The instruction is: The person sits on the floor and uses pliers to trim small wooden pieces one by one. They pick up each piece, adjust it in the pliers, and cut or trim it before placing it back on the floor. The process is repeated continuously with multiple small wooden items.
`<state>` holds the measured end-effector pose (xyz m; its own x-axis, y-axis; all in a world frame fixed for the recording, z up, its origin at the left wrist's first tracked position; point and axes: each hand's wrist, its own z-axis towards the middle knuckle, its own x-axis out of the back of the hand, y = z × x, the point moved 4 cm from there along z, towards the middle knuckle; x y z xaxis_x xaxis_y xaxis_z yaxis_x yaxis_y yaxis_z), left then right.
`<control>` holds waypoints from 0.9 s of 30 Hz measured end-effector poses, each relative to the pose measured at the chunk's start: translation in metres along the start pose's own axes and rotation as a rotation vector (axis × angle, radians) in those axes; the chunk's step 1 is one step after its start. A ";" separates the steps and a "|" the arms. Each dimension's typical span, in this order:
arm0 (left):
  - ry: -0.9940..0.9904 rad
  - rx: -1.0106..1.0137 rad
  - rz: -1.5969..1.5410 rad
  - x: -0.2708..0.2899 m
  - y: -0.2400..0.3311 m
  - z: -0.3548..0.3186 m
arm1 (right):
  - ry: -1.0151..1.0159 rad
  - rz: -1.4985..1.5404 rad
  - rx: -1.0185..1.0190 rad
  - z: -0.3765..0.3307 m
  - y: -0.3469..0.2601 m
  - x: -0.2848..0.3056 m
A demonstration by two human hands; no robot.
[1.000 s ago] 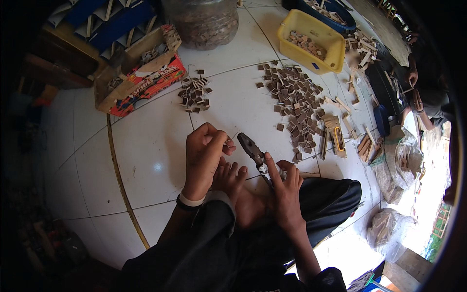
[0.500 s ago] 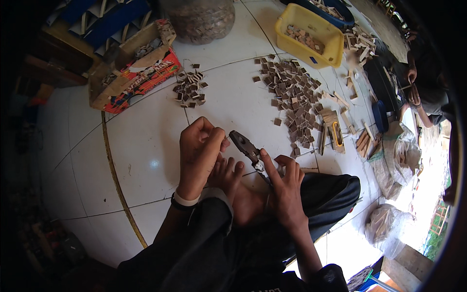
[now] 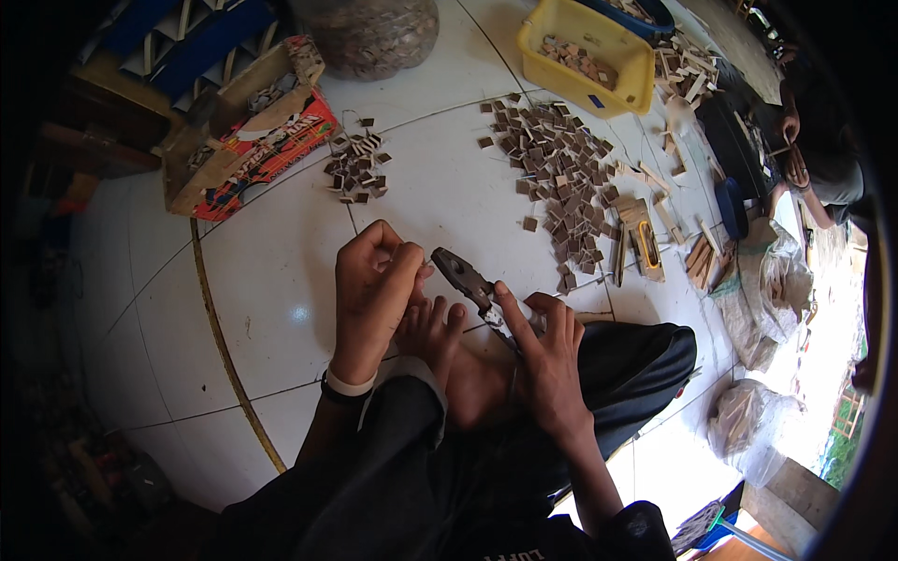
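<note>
— What's changing between the earlier views and this one?

— Not much — the left hand [image 3: 374, 285] is staying curled by the pliers [image 3: 472, 285], and the right hand [image 3: 543, 351] is keeping its wrap on the handles. The view is tipping a little, so the floor things are sliding up the picture. The nose of the pliers is sitting a touch nearer the left fingertips than a second ago. I judge the work is carrying on in the same step — nothing is being set down or picked up.

— How are the hands sitting?

— The left hand is coming up from six o'clock, wrist bent, fingers closed in a pinch at the pliers' tip. Whether a small piece is between those fingers, I cannot tell. The right hand is coming in from five o'clock, closed around the handles, forefinger lying along the tool. Whether the jaws are parted, I cannot tell either.

— And the pliers?

— Mid-picture, slanting toward ten o'clock, just above a bare foot [image 3: 435, 332], between the two hands.

— What's lying around them?

— A big heap of small brown squares [image 3: 557, 178] at one o'clock of the hands, a smaller pile [image 3: 355, 168] at twelve, a yellow tub [image 3: 636, 70] farther out at one, and a red box [image 3: 267, 154] at eleven — all on the white tiles [image 3: 271, 290].
</note>
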<state>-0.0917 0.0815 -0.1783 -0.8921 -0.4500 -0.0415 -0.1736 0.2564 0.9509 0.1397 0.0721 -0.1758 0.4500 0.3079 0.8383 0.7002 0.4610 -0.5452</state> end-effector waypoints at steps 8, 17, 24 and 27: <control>-0.003 0.011 -0.018 -0.002 0.003 -0.001 | -0.017 0.025 -0.007 0.000 0.001 -0.001; -0.025 0.164 -0.079 -0.002 0.001 -0.004 | -0.010 0.295 -0.030 0.000 0.008 -0.010; -0.177 -0.019 -0.178 -0.023 0.006 -0.005 | 0.072 0.569 -0.076 -0.005 0.013 -0.022; -0.178 -0.054 -0.194 -0.029 0.001 -0.005 | 0.111 0.634 -0.071 -0.011 0.008 -0.031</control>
<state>-0.0639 0.0906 -0.1743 -0.9046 -0.3270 -0.2733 -0.3301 0.1321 0.9346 0.1375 0.0572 -0.2066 0.8401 0.4129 0.3517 0.3130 0.1606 -0.9361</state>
